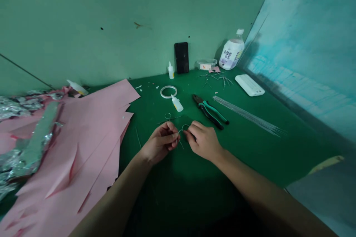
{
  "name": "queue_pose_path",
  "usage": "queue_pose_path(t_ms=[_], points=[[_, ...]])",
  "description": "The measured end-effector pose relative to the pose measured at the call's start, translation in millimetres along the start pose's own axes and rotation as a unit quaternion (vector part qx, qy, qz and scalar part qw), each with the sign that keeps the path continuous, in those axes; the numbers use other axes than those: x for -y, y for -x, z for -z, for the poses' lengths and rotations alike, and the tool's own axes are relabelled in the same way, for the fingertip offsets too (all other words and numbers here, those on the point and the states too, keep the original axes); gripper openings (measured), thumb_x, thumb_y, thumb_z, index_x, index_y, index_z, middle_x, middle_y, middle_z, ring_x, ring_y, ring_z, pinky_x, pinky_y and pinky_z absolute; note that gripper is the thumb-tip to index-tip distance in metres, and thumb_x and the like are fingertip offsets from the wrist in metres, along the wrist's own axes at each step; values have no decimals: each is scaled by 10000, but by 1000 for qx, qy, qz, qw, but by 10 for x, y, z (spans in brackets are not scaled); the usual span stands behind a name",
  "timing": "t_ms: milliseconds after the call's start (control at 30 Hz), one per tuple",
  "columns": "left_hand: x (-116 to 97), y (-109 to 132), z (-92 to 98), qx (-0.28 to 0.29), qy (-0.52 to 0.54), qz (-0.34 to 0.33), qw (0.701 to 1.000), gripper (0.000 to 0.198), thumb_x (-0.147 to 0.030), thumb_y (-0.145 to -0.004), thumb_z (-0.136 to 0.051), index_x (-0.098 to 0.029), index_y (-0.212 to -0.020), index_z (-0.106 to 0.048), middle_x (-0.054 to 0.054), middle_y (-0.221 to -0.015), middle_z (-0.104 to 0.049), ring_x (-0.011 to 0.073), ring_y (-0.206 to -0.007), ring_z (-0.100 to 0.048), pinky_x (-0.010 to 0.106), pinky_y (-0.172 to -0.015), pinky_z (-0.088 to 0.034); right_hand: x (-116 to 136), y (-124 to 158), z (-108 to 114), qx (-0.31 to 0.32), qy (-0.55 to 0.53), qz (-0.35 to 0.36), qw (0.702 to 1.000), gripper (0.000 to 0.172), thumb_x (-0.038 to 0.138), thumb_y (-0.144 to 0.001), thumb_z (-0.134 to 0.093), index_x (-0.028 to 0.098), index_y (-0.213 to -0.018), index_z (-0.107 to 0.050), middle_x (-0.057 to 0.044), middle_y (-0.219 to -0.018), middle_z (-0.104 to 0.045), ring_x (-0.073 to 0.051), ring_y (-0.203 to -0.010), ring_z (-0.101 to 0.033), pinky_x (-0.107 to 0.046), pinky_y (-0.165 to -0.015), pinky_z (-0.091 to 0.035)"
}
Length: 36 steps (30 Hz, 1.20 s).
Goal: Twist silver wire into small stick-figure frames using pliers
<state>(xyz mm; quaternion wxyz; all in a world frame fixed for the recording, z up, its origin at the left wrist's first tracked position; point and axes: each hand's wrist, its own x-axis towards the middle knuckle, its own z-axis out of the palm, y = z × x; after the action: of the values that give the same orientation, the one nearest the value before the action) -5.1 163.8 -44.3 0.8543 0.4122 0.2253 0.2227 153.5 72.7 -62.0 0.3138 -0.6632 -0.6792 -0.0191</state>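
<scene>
My left hand pinches a thin twisted wire between thumb and fingers. Closed on the other side of the same wire is my right hand; the wire bends into a small loop between the two, with loose ends hanging below. Just beyond my left hand lies another twisted wire piece with a ring at its middle. Pliers with green and black handles rest beyond my right hand. A bundle of straight thin wires is spread farther right.
Pink paper sheets and crumpled silver foil cover the left side. Small glue bottles, a white ring, a phone, a plastic container, branched wires, a drink bottle and a white power bank stand or lie toward the back.
</scene>
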Motion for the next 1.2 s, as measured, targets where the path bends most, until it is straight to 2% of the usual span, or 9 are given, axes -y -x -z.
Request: queue_pose_path(t_ms=[367,500,600,667,767,833,900,1000,1200], points=[[7,8,-3,47,-10,-10,999,352,-110,-704,-738,-197,-759,-402,-32,-694,-583,61,-471,-476,181,-423,-290,-23,5,-25,-10,-26,-25,999,331,314,-961,-438,187,-663,-511,-34,-678,-535,-118,-543,-414,-290,-496,-220],[-3,-21,48,11,-15,-7,1000,231,-137,-713,-699,-187,-812,-497,-31,-615,-550,78,-470,-464,196,-444,-310,-76,-8,-12,-15,-93,-34,995,315,333,-945,-482,203,-657,-478,-25,-684,-534,-122,-573,-450,-282,-526,-284],[-21,-5,27,-49,-121,-53,990,176,-212,-759,-677,-168,-917,-614,-11,-622,-559,93,-493,-476,212,-464,-337,-106,-17,8,-9,-120,-29,992,309,321,-926,-506,213,-642,-453,-20,-671,-522,-128,-585,-459,-282,-542,-315],[-21,25,-8,-79,-250,-115,958,201,-252,-797,-672,-164,-977,-682,17,-685,-591,108,-560,-505,225,-508,-376,-111,-18,24,-4,-121,-18,993,298,300,-919,-508,212,-641,-449,-18,-670,-518,-128,-589,-465,-280,-543,-322],[12,58,-51,-99,-456,-228,855,166,-244,-831,-661,-189,-966,-740,50,-777,-641,129,-652,-543,240,-580,-416,-101,-9,44,-2,-103,7,995,289,267,-909,-506,207,-632,-445,-10,-660,-512,-120,-583,-464,-272,-538,-317],[48,54,-52,-105,-530,-294,788,141,-211,-844,-646,-202,-940,-748,49,-807,-663,132,-672,-566,243,-607,-438,-88,-1,49,-3,-82,23,996,286,255,-898,-507,204,-623,-444,-4,-649,-509,-111,-567,-450,-266,-528,-303],[80,32,-32,-118,-560,-334,749,122,-188,-847,-641,-197,-913,-743,44,-825,-671,126,-673,-585,239,-614,-461,-74,3,44,-5,-59,30,998,282,246,-888,-502,200,-616,-445,1,-639,-504,-102,-547,-428,-261,-514,-287],[109,1,6,-145,-583,-353,717,76,-187,-833,-665,-185,-861,-735,36,-825,-667,115,-670,-596,228,-607,-482,-54,-2,29,3,-27,27,999,287,239,-882,-480,193,-602,-444,2,-628,-495,-97,-538,-416,-257,-509,-273],[202,43,-68,-153,-622,-307,704,60,-181,-818,-668,-182,-811,-728,24,-797,-673,106,-622,-600,226,-561,-478,-40,44,165,53,18,31,998,205,206,-854,-513,175,-651,-517,-4,-675,-558,-95,-530,-417,-265,-490,-201]])
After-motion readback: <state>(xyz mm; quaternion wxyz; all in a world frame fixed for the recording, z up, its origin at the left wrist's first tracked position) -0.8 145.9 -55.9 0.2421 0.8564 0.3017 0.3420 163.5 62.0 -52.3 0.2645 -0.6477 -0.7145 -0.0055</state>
